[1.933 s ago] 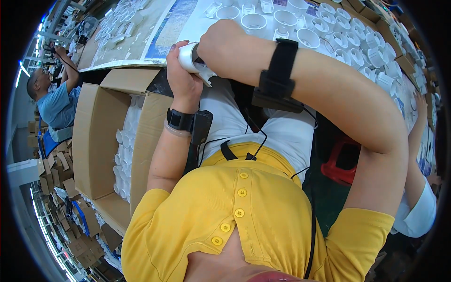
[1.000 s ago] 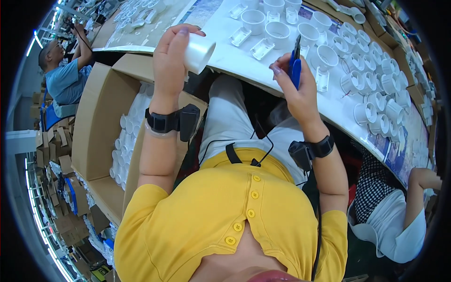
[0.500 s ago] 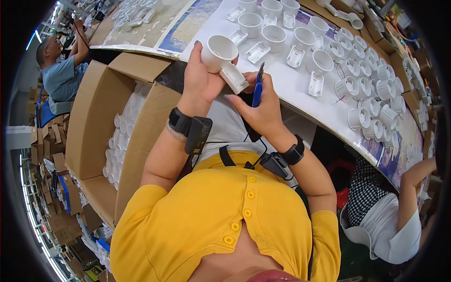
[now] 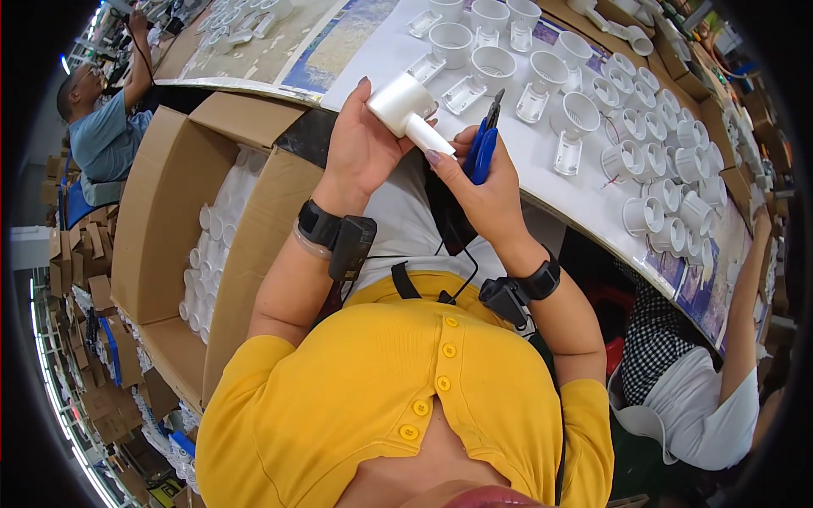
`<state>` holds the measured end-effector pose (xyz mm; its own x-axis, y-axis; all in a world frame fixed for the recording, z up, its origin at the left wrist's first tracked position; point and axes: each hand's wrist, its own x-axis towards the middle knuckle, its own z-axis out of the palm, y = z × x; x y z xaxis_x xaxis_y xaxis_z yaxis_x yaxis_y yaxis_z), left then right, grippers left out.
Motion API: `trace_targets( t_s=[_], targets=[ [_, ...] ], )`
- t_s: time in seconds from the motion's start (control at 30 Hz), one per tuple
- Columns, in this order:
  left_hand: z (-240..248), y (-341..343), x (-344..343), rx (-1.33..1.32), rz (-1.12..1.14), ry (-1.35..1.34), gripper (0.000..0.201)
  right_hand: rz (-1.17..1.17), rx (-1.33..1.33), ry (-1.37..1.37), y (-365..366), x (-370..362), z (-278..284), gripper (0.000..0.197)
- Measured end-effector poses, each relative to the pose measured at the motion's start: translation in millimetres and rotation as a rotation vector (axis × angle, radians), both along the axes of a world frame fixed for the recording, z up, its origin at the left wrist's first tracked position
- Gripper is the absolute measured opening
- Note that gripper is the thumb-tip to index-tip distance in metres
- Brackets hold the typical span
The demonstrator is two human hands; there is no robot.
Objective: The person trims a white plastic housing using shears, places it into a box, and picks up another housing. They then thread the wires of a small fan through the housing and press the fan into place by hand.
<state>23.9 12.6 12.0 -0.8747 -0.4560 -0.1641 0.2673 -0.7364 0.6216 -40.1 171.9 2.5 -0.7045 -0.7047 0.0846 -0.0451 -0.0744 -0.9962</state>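
My left hand (image 4: pixel 362 144) is closed around a white plastic housing (image 4: pixel 400 103), a round cup with a short handle. Its smooth outer side faces up, and the handle slants down toward my right hand (image 4: pixel 484 186). Blue-handled cutting pliers (image 4: pixel 483 151) sit in my right hand, dark jaws pointing up and away, handles slightly apart. My right thumb is at the end of the housing's handle. Just beyond, on the white table top (image 4: pixel 373 57), similar white housings (image 4: pixel 493 69) stand cup-up with their open handles toward me.
An open cardboard box (image 4: pixel 169 254) at my left holds several white cups (image 4: pixel 207 254). More white round parts (image 4: pixel 656 157), some with thin wires, crowd the table's right side. A person in blue (image 4: pixel 110 140) sits far left; another in white (image 4: pixel 699 415) is at the right.
The housing has been turned over: its open cup and hollow handle showed before, now its smooth outside. The pliers have tilted, showing both handles. The person at the right has stretched an arm forward.
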Motion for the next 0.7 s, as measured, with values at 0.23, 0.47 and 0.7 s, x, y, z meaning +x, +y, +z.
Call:
trace_targets(
  t_s=[0.23, 0.47, 0.7],
  targets=[
    [0, -3, 5, -0.024, -0.045, 0.014, 0.058, 0.011, -0.011, -0.011, -3, -2, -3, 0.032],
    [4, 0, 13, 0.053, -0.157, 0.189, 0.064, 0.064, -0.156, -0.254, -2, -3, -1, 0.034],
    [4, 4, 11, -0.103, -0.052, 0.191, 0.067, 0.07, -0.181, -0.317, -5, -7, -14, 0.039]
  ],
)
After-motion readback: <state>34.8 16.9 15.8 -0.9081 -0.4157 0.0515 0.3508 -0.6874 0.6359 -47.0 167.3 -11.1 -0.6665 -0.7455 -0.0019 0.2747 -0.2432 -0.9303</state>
